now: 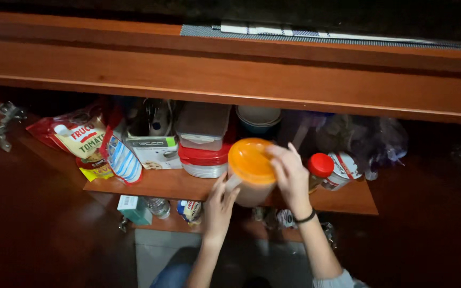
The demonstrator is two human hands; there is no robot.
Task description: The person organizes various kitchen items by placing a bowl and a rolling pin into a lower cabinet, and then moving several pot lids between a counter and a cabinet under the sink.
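Both hands on a jar [250, 173] with an orange lid, held just in front of the cupboard shelf [172, 184]; left hand [219, 205] fingers wrap its side, right hand [290, 173] fingers grip the lid edge; red-lidded tub [204, 160] to its left, red-capped bottle [319, 169] on the other side.

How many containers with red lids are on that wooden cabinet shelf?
2: a flat red-lidded plastic container at the shelf's middle, and a small red-capped bottle right of the right hand. Others may sit hidden in the dark behind.
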